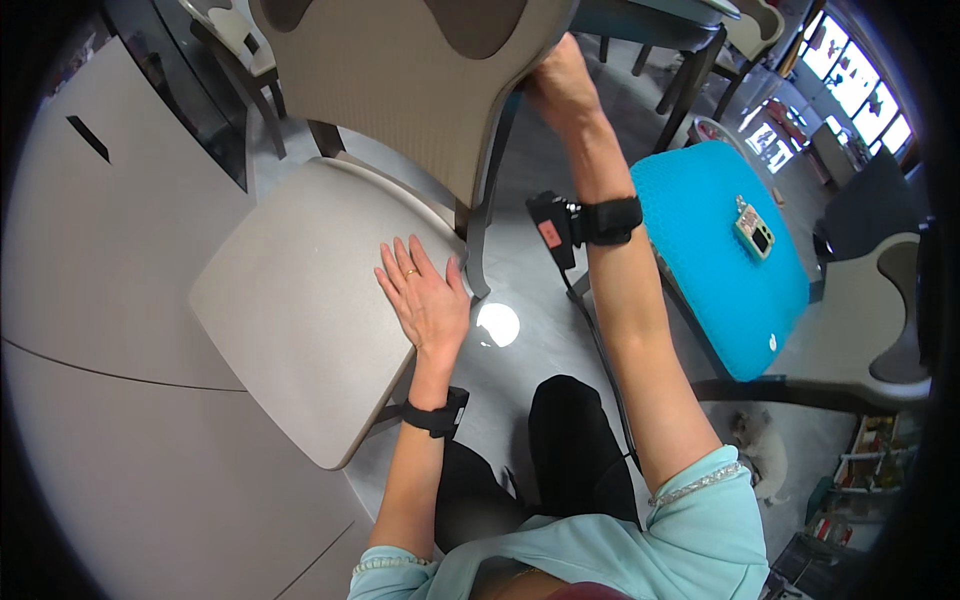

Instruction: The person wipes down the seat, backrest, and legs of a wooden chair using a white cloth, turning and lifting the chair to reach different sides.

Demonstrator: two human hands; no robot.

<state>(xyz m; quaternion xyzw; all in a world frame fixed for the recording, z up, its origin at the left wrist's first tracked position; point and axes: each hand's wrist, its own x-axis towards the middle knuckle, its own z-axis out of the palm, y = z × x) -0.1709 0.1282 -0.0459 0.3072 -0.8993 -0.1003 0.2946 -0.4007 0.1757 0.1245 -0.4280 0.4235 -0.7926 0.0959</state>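
A chair with a beige padded seat [300, 300] and a curved beige backrest [382, 97] stands in front of me, at an angle. My left hand [431, 304] lies flat on the seat near its right edge, fingers a little spread and a ring on one of them. At the upper right, my right hand [568, 82] grips the side edge of the backrest; its fingers are mostly hidden behind it. Black straps circle both wrists, and the right one carries a small black device [553, 229] with a cable.
To the right, a bright blue honeycomb cushion [705, 292] covers another chair, with a phone [754, 231] on it. A table [652, 26] stands beyond. Smooth panels [135, 247] line the left. A cat [761, 454] is on the floor near a shelf rack [874, 454].
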